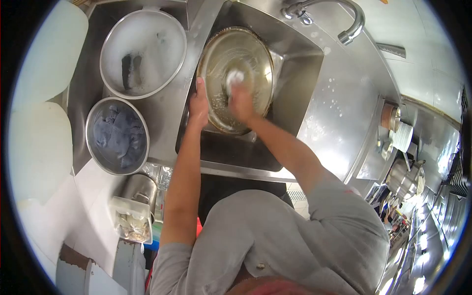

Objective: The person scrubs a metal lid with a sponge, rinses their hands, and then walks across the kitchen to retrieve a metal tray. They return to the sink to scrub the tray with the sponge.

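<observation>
A large round metal pan or lid (260, 69), wet with suds, stands tilted inside the steel sink (300, 83). My left hand (198, 105) grips its left edge, thumb up along the rim. My right hand (241, 102), blurred by motion, is over the middle of the pan, closed around a whitish scrubber (235, 77) that touches the soapy surface. The scrubber's exact form is too blurred to tell.
Left of the sink sit a basin of foamy water (167, 59) with dark items and a smaller bowl with a grey-blue cloth (118, 132). A curved faucet (351, 34) rises at the top right. White plates (403, 136) and pots stand far right.
</observation>
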The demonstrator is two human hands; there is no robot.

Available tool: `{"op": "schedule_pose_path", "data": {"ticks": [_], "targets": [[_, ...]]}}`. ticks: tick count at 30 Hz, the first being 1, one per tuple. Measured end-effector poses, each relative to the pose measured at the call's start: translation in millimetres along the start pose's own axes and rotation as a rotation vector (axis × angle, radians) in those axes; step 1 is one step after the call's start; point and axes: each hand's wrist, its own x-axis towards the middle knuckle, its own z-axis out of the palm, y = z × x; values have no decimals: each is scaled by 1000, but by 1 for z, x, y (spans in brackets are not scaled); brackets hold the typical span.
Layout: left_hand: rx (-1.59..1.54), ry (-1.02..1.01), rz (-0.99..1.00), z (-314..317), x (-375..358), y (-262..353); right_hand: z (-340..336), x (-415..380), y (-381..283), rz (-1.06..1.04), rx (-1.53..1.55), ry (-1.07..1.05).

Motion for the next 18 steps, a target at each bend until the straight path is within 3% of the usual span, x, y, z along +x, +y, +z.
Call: {"op": "schedule_pose_path", "data": {"ticks": [1, 3, 4, 7, 8, 11, 12, 15, 18], "targets": [[6, -3, 4, -4, 4, -2, -15, -10, -9, -120, -33, 64], [17, -6, -3, -9, 4, -8, 11, -14, 47, 119, 1, -35], [11, -6, -8, -7, 6, -7, -10, 20, 42, 375, 38, -309], [1, -44, -32, -5, 7, -11, 12, -2, -3, 83, 147, 20], [1, -55, -39, -9, 8, -11, -16, -21, -38, -108, 289, 28], [52, 14, -17, -11, 8, -7, -25, -60, -14, -158, 393, -110], [24, 0, 36, -11, 13, -11, -21, -52, 4, 61, 293, -265], [-31, -21, 180, -8, 10, -11, -32, 3, -46, 305, 408, -270], [-51, -69, -79, -14, 11, -7, -58, -62, -97, -53, 457, -37]]}}
